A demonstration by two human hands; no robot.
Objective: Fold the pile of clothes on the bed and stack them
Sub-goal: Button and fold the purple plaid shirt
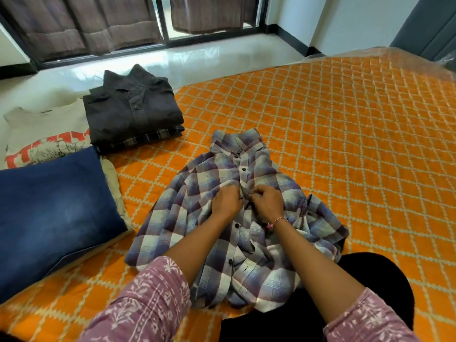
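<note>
Denim-blue folded jeans [51,213] far left of the plaid shirt [222,218], over a white printed T-shirt [47,137]; next right, a folded charcoal button shirt [130,112] stacked on a checked garment [148,139], up-left of the plaid shirt. Plaid shirt spread collar-away on the orange quilt [345,144], rumpled at its near end. Left hand [228,201] and right hand [266,202] side by side at its placket [243,178], fingers curled, pinching the cloth.
</note>
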